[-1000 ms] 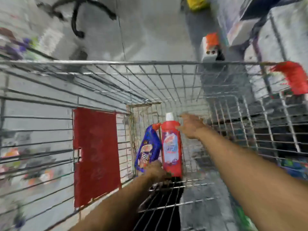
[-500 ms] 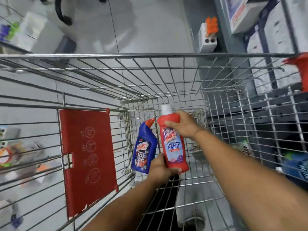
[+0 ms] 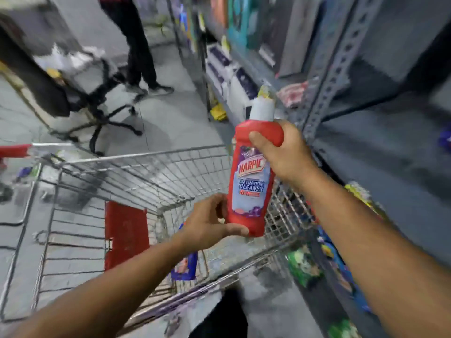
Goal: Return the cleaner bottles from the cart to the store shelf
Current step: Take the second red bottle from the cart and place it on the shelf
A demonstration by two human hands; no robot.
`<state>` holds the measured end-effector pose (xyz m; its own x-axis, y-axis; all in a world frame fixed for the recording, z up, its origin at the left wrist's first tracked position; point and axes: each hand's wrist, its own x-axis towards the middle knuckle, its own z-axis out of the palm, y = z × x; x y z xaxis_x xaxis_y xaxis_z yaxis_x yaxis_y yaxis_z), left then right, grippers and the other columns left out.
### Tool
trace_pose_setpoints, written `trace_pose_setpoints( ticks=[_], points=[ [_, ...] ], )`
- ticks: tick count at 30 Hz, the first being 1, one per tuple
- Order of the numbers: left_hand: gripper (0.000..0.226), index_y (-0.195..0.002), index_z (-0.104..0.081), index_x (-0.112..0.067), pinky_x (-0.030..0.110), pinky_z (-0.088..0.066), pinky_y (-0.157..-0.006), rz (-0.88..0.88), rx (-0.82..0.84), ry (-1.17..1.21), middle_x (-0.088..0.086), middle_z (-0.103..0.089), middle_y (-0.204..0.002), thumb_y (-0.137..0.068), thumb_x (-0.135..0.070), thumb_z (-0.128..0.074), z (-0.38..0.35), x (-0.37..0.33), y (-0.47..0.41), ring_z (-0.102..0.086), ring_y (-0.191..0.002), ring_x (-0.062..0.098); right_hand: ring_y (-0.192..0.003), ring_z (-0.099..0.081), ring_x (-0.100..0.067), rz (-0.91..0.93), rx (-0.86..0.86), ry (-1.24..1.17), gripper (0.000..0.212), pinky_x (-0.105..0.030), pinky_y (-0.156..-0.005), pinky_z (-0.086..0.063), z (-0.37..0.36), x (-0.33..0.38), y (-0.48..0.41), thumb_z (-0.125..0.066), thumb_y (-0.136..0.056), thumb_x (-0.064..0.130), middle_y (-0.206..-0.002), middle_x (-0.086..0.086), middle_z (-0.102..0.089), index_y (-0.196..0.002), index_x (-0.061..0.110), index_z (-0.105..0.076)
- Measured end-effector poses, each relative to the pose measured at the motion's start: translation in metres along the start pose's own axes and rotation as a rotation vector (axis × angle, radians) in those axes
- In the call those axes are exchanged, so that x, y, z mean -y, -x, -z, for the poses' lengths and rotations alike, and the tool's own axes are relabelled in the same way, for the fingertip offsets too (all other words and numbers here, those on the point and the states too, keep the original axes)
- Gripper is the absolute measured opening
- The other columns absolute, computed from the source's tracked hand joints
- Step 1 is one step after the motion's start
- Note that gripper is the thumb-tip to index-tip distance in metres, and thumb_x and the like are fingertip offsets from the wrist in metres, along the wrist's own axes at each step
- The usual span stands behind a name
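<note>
Gleaming red cleaner bottle (white cap), both hands, upright

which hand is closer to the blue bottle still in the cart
Left. The left hand grips the red bottle just above the blue bottle; the right hand is higher, toward the shelf.

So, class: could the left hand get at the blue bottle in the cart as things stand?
Probably not yet: the left hand supports the red bottle from below; the blue bottle lies beneath its forearm.

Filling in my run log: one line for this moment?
red bottle above cart | both hands grip | blue bottle in cart
</note>
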<state>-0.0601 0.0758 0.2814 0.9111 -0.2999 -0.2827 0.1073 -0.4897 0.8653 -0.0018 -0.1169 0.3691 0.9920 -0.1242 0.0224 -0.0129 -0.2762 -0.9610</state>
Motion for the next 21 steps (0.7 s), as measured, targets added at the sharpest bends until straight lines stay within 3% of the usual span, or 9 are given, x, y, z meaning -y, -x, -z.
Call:
trace_pose_setpoints(
  ticks=[3, 5, 8, 10, 13, 16, 18, 21],
  points=[
    [0.066, -0.1, -0.065, -0.022, 0.047, -0.058, -0.082, -0.16, -0.024, -0.044, 0.004, -0.076, -0.094, -0.045, -0.045, -0.092, -0.014, -0.053, 0.039, -0.072, -0.089, 0.025, -0.074, -0.065, -0.005, 0.119, -0.095, -0.005, 0.028, -0.032, -0.075, -0.053, 0.049, 0.049, 0.048, -0.071, -0.073, 0.046, -0.081, 0.011, -0.068, -0.09, 0.027, -0.059],
    [0.057, -0.093, -0.065, -0.027, 0.04, -0.06, -0.081, -0.256, -0.033, -0.089, -0.003, -0.076, -0.089, -0.046, -0.041, -0.093, -0.032, -0.082, 0.064, -0.072, -0.084, 0.016, -0.081, -0.068, -0.011, 0.169, -0.156, -0.013, 0.04, -0.04, -0.081, -0.056, 0.077, 0.07, 0.086, -0.071, -0.068, 0.051, -0.089, 0.007, -0.072, -0.097, 0.025, -0.06],
    [0.053, -0.09, -0.061, -0.044, 0.025, -0.057, -0.078, -0.399, -0.023, -0.176, -0.019, -0.074, -0.087, -0.048, -0.04, -0.093, -0.068, -0.106, 0.092, -0.07, -0.081, 0.006, -0.079, -0.065, -0.007, 0.235, -0.222, -0.024, 0.028, -0.043, -0.084, -0.055, 0.115, 0.084, 0.151, -0.072, -0.071, 0.043, -0.086, 0.012, -0.068, -0.091, 0.035, -0.054],
    [0.053, -0.091, -0.059, -0.051, 0.019, -0.054, -0.074, -0.49, 0.002, -0.218, -0.028, -0.069, -0.096, -0.046, -0.049, -0.088, -0.107, -0.114, 0.105, -0.068, -0.082, 0.004, -0.082, -0.067, -0.01, 0.236, -0.325, -0.035, 0.032, -0.043, -0.086, -0.055, 0.144, 0.075, 0.206, -0.072, -0.07, 0.042, -0.092, 0.01, -0.069, -0.094, 0.042, -0.051],
    [0.056, -0.095, -0.064, -0.04, 0.014, -0.051, -0.076, -0.554, 0.089, -0.21, -0.025, -0.071, -0.094, -0.046, -0.058, -0.083, -0.175, -0.123, 0.121, -0.066, -0.086, -0.006, -0.092, -0.068, -0.015, 0.188, -0.479, -0.085, 0.048, -0.044, -0.089, -0.054, 0.182, 0.048, 0.281, -0.073, -0.069, 0.037, -0.105, 0.003, -0.071, -0.111, 0.041, -0.05],
    [0.045, -0.084, -0.062, -0.04, 0.003, -0.046, -0.069, -0.654, 0.234, -0.229, -0.035, -0.068, -0.078, -0.05, -0.037, -0.091, -0.263, -0.146, 0.14, -0.061, -0.078, -0.019, -0.089, -0.066, -0.007, 0.187, -0.708, -0.155, 0.049, -0.033, -0.087, -0.054, 0.227, 0.024, 0.349, -0.072, -0.071, 0.023, -0.103, 0.011, -0.069, -0.113, 0.038, -0.051],
    [0.042, -0.083, -0.064, -0.034, 0.002, -0.044, -0.062, -0.712, 0.323, -0.22, -0.028, -0.066, -0.069, -0.053, -0.029, -0.092, -0.316, -0.163, 0.15, -0.059, -0.072, -0.02, -0.087, -0.064, -0.003, 0.187, -0.848, -0.121, 0.048, -0.026, -0.084, -0.052, 0.256, 0.016, 0.38, -0.07, -0.072, 0.018, -0.105, 0.013, -0.067, -0.11, 0.039, -0.05],
    [0.051, -0.1, -0.068, -0.021, 0.001, -0.044, -0.067, -0.766, 0.454, -0.227, -0.008, -0.074, -0.088, -0.056, -0.034, -0.09, -0.385, -0.184, 0.162, -0.064, -0.081, -0.008, -0.092, -0.063, -0.011, 0.155, -1.0, -0.042, 0.048, -0.033, -0.089, -0.052, 0.3, 0.002, 0.417, -0.071, -0.07, 0.023, -0.113, 0.0, -0.064, -0.107, 0.044, -0.049]
  ],
)
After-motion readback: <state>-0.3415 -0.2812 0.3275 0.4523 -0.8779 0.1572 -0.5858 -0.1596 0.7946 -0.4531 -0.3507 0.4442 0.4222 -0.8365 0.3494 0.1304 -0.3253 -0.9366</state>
